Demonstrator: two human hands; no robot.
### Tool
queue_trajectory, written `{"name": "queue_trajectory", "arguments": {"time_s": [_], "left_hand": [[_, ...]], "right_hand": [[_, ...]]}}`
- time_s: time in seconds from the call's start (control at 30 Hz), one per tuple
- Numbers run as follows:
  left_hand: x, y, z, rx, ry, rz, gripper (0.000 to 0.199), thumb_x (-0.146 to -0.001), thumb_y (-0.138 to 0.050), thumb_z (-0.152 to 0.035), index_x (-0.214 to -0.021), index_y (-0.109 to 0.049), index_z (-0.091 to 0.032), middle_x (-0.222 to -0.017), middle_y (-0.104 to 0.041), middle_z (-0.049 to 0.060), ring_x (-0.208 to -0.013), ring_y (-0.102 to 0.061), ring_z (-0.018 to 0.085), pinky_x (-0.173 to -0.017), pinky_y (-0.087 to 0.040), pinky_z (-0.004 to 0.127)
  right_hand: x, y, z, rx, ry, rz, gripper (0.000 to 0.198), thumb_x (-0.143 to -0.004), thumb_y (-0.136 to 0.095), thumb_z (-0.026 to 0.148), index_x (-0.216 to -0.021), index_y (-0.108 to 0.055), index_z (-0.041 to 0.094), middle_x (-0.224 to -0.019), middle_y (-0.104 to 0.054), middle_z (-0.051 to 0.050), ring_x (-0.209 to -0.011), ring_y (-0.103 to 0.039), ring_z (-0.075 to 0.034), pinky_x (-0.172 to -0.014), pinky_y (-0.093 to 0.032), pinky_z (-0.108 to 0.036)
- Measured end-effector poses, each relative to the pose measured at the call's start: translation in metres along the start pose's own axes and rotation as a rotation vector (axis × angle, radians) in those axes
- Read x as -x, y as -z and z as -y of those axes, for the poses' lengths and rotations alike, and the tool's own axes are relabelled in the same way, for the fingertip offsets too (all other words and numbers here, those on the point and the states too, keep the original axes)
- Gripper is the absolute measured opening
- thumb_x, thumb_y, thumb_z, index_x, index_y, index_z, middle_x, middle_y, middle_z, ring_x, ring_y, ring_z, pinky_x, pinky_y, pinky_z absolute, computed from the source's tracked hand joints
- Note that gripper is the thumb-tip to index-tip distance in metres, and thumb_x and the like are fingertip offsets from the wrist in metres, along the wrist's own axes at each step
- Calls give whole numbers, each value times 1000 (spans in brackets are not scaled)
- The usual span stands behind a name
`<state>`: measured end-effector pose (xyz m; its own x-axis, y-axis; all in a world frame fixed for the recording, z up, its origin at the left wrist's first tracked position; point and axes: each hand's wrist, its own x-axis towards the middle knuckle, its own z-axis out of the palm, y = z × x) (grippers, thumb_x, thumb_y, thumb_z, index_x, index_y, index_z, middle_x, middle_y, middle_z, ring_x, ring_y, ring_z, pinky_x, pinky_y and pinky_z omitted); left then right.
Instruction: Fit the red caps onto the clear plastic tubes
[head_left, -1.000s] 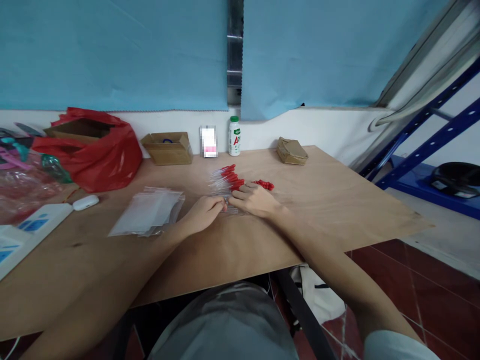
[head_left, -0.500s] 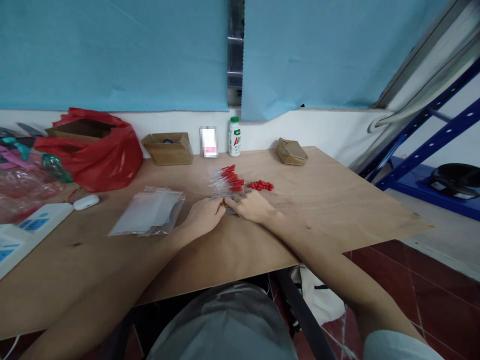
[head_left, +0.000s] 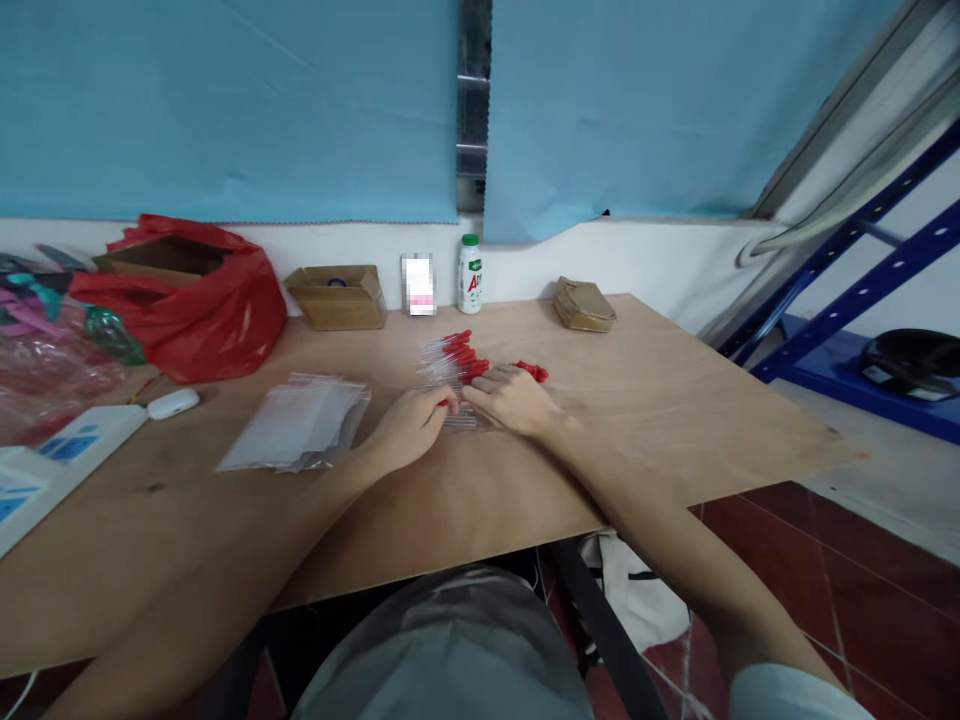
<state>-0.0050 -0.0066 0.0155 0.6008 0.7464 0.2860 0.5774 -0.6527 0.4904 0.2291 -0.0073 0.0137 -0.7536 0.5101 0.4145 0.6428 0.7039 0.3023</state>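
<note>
My left hand [head_left: 411,428] is closed, its fingertips pinching a small red piece [head_left: 444,403] just above the wooden table. Close by on the right, my right hand [head_left: 514,398] has its fingers curled together; whatever they hold, if anything, is hidden. Beyond the hands lies a bunch of thin, clear-looking rods with red ends [head_left: 463,358], the red ends pointing right. More thin bare rods [head_left: 460,416] lie on the table between and under my hands. A small pile of red pieces [head_left: 534,371] shows partly behind my right hand.
Clear zip bags [head_left: 292,425] lie left of my hands. Along the back stand a red plastic bag [head_left: 251,320], an open cardboard box [head_left: 345,308], a white bottle [head_left: 470,280] and a wrapped brown box [head_left: 583,304]. A power strip [head_left: 82,440] and a white case [head_left: 173,404] are at left.
My hands have moved slightly apart, the right one a little to the right, covering part of the red pile. A red piece now shows at my left fingertips.
</note>
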Motion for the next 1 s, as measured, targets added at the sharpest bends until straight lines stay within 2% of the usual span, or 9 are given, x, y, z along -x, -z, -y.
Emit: {"name": "queue_trajectory", "arguments": {"time_s": [0.1,0.2,0.37,0.5,0.67,0.77,0.83,0.93,1.0], "left_hand": [[2,-3,3,52,9,0,23,-102,-41,-23,-110,-63,-22,-97,-73,4,-92,-67,21,-86,-47,34],[4,-4,6,3,29,-44,24,-106,-41,-31,-115,-62,-22,-101,-73,5,-94,-68,22,-86,-47,34],[6,1,6,-150,86,-78,30,-109,-40,-37,-97,-63,-22,-99,-73,7,-90,-67,23,-79,-43,32],[7,4,5,-116,68,-84,34,-109,-38,-37,-91,-62,-23,-90,-71,4,-83,-65,21,-74,-40,30],[7,3,0,61,56,-170,39,-110,-35,-43,-85,-58,-22,-81,-66,2,-75,-61,18,-72,-40,29],[10,2,-6,114,77,-263,41,-110,-36,-44,-83,-57,-22,-75,-63,0,-70,-59,17,-70,-39,29],[12,-1,-11,88,83,-371,41,-109,-37,-44,-81,-57,-22,-71,-61,0,-68,-57,16,-69,-38,29],[16,-8,-19,49,74,-537,41,-109,-39,-43,-78,-56,-22,-68,-59,-1,-65,-55,16,-66,-36,30],[17,-11,-23,27,53,-597,41,-109,-40,-42,-78,-57,-22,-67,-60,0,-66,-57,17,-66,-37,30]], "right_hand": [[-1,0,-1,-13,-13,-45,34,-113,-40,34,-101,-67,17,-97,-68,-8,-94,-55,-22,-82,-34,-34],[-3,-1,-1,6,-18,-60,34,-113,-41,33,-104,-68,16,-100,-69,-10,-99,-52,-24,-84,-33,-36],[0,-5,-2,37,-23,-62,29,-108,-47,22,-131,-64,17,-99,-74,-9,-101,-50,-26,-88,-31,-40],[1,-7,-3,58,-12,-66,25,-105,-48,17,-124,-65,17,-97,-75,-9,-101,-49,-27,-89,-31,-41],[-1,-5,-1,79,-29,-124,23,-104,-45,13,-114,-66,17,-90,-73,-8,-95,-47,-26,-87,-30,-40],[-4,-2,3,87,-46,-158,23,-105,-43,13,-108,-65,18,-87,-71,-7,-92,-47,-25,-82,-30,-40],[-8,-1,8,101,-59,-189,23,-106,-42,14,-106,-65,19,-85,-70,-7,-90,-47,-25,-79,-29,-40],[-13,1,15,130,-66,-247,24,-108,-40,15,-109,-64,18,-84,-68,-6,-88,-49,-24,-76,-30,-40],[-14,1,18,141,-64,-268,25,-109,-40,17,-115,-64,19,-85,-69,-5,-86,-50,-23,-75,-30,-40]]}}
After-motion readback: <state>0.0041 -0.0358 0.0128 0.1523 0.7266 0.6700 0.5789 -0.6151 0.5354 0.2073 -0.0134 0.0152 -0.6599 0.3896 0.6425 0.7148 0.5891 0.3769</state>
